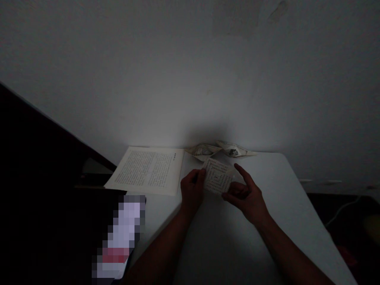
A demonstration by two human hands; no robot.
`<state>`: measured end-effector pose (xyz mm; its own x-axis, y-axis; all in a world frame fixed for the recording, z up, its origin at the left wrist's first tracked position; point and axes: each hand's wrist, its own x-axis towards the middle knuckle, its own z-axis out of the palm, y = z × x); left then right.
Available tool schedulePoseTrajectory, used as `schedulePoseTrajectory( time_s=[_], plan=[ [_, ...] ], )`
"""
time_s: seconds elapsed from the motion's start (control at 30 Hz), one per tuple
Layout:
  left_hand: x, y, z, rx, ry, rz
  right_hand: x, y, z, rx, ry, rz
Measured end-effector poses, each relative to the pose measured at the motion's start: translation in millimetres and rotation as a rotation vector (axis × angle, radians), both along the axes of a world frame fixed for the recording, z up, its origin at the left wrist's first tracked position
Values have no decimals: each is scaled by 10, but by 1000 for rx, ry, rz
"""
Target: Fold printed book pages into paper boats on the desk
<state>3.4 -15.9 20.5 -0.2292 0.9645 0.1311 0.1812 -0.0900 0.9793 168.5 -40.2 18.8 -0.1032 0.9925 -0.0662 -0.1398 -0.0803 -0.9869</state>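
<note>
A small, squarish piece of folded paper (218,177) covered in printed characters is held up in front of me, tilted. My left hand (192,188) pinches its left edge, thumb on the near face. At its lower right corner is my right hand (247,198), the thumb touching the paper and the middle fingers curled by the edge. The right index finger is stretched out, apart from the thumb. Just behind the piece, two folded paper shapes with open hollows, a left one (203,150) and a right one (234,150), rest against the wall.
Printed sheets (148,170) lie in a stack on the white table (213,245), left of my hands. A phone with a lit, blurred screen (121,237) is at the table's left edge. The pale wall (190,79) stands directly behind the table. The light is dim.
</note>
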Motion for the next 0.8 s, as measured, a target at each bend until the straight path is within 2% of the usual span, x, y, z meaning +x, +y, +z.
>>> schedulePoseTrajectory(
  time_s=[0.27, 0.5, 0.6, 0.7, 0.8],
  plan=[
    [-22, 4, 16, 0, -10, 54, -10, 10, -17, -55, 72, -39],
    [-21, 11, -4, 43, -60, 31, 0, 27, -13, -57, -65, 32],
    [-27, 31, -10, 126, -58, -27, 26, 51, -3, 10, -137, -72],
    [-35, 56, -16, 195, -33, -69, 41, 77, -50, 27, -51, -180],
    [-39, 69, -27, 182, -11, -87, 50, 86, -121, 28, 19, -262]
  ],
)
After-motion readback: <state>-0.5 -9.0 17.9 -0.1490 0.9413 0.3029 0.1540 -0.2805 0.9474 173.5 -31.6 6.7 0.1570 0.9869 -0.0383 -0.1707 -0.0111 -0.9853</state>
